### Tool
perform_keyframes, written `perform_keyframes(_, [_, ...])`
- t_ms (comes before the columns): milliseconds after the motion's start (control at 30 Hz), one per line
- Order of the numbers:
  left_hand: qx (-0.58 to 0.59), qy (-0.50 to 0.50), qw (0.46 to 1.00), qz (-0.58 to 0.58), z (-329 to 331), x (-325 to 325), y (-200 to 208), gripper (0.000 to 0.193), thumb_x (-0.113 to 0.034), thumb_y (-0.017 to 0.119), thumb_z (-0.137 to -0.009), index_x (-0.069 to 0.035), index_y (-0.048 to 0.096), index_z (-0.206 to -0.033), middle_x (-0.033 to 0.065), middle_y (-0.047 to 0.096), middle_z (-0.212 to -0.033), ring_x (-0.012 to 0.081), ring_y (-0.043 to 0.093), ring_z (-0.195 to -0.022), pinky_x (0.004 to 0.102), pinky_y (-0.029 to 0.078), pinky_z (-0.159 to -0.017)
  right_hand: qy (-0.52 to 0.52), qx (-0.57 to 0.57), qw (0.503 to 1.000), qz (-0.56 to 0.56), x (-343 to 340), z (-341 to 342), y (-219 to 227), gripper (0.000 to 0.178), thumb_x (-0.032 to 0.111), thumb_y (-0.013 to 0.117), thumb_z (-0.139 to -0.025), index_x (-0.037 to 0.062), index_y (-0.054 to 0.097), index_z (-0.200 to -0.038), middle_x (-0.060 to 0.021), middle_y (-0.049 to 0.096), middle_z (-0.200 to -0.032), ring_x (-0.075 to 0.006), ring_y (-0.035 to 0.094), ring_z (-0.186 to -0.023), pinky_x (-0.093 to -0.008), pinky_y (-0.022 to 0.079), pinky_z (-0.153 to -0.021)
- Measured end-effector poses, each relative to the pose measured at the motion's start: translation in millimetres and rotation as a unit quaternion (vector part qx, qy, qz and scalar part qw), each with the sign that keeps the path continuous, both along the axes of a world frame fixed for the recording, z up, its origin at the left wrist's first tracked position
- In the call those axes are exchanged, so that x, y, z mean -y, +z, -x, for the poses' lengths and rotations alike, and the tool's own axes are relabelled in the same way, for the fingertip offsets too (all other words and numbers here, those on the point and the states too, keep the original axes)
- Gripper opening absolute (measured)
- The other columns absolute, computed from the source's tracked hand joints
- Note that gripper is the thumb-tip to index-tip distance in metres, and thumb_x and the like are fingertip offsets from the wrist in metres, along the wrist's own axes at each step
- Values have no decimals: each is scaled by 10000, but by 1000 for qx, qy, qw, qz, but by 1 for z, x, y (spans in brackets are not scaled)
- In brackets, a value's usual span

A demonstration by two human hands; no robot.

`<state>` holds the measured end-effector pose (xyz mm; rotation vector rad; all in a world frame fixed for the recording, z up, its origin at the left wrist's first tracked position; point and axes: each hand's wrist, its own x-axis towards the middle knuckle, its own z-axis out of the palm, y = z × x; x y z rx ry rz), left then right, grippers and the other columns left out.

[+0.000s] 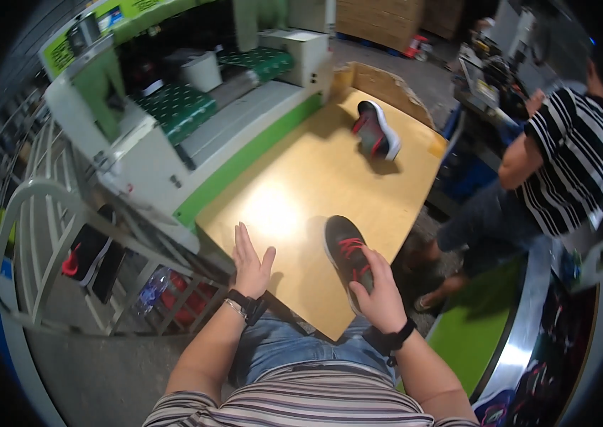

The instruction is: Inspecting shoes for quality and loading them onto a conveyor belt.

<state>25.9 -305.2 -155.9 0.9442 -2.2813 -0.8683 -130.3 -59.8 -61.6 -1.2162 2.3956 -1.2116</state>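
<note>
A dark grey sneaker (343, 238) with red laces and a pale sole edge stands near the front of the wooden table (273, 213). My right hand (380, 295) grips its near part, thumb on one side and fingers over the laces. To the left, my left hand (250, 265) hovers by the table's near left edge, fingers stretched out and thumb apart, holding nothing. Farther back on the table, a second sneaker (374, 132), grey, black and red with a white sole, lies on its side. Part of the gripped shoe is hidden by my right hand.
Beyond the table stands a white and green machine (259, 107) with green dotted belts. On the left a metal rack (52, 242) holds a dark shoe (84, 256) and a plastic bottle (150, 290). A co-worker (572, 156) in a striped shirt works at right, beside a green conveyor (476, 327).
</note>
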Motion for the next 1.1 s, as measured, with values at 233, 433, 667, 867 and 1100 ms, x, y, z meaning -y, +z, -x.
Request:
perform_keyframes(233, [-98,86,988,-81,19,46,47,850,-433,512,-997,49,57,-1530,319,182,-1531,430,221,-1429,463,206,-1177,11,9,1000,-16,1,3,2,716,91,700,-820,116,386,-1463,-269,403,-1433,-450,466,-1279,-430,424,-1056])
perform_keyframes(433, [-4,160,955,-250,61,137,30,1069,-605,636,-871,64,124,-1529,348,359,-1467,365,386,-1380,394,332,-1117,16,14,1000,-18,2,3,4,710,72,698,-816,84,388,-1455,-261,419,-1415,-443,462,-1280,-435,402,-1073])
perform_keyframes(667, [17,37,999,-1,70,57,80,937,-416,873,-669,-32,414,-1391,201,515,-1242,337,502,-1218,433,398,-1052,-87,288,930,209,0,45,-12,740,-1,656,-853,5,277,-1489,-176,482,-1349,-231,502,-1235,-362,378,-1082])
perform_keyframes(867, [-75,-198,976,-59,116,30,50,1134,-269,827,-711,-59,100,-1556,266,184,-1551,391,239,-1445,427,233,-1186,-103,19,991,81,33,56,-33,961,69,741,-769,52,172,-1544,-259,228,-1555,-395,268,-1440,-425,247,-1177])
perform_keyframes(1100, [-286,-111,884,-352,125,23,67,881,-72,670,-843,-38,153,-1555,167,508,-1383,252,516,-1264,376,396,-1081,-124,205,925,294,63,78,-31,875,-43,638,-810,72,182,-1548,-165,453,-1403,-219,525,-1221,-325,424,-1036])
